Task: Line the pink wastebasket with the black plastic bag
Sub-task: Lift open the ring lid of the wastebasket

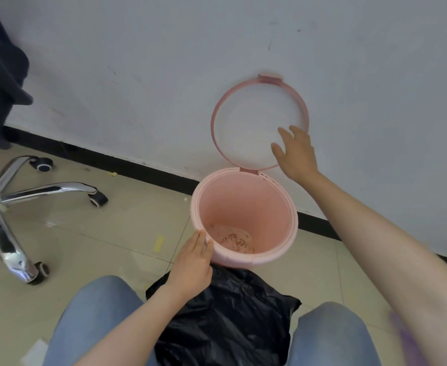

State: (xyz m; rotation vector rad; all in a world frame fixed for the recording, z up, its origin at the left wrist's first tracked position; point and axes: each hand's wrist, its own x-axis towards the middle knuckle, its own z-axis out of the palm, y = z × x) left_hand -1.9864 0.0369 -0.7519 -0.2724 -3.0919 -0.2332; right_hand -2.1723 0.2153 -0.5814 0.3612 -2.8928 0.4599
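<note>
**Wastebasket open, bag unplaced, both hands at the bin**

The pink wastebasket [244, 220] stood upright on the tiled floor [116, 233], close against the white wall [164, 75] and its black baseboard [137, 167]. Its hinged ring [217, 114] was swung up and leaned back toward the wall, attached at the rear of the rim. The inside was unlined; some brownish residue [234, 240] lay on the bottom.

The black plastic bag [230, 320] lay crumpled on the floor between the person's knees [95, 307], just in front of the wastebasket, its upper edge touching or nearly touching the base of the bin. It was not inside the bin.

The left hand [192, 262] rested on the near left rim of the wastebasket, palm down, fingers straight and pressed together, tips over the rim edge. Whether the thumb gripped anything underneath could not be told.

The right hand [295, 151] was raised at the lower right of the upturned ring, fingers loosely spread; contact with the ring appeared likely at the fingertips, but a firm grip could not be confirmed.

The chrome base of an office chair [13, 204] stood at the left, well apart from the bin. Small scraps of yellow tape [159, 243] lay on the tiles.
</note>
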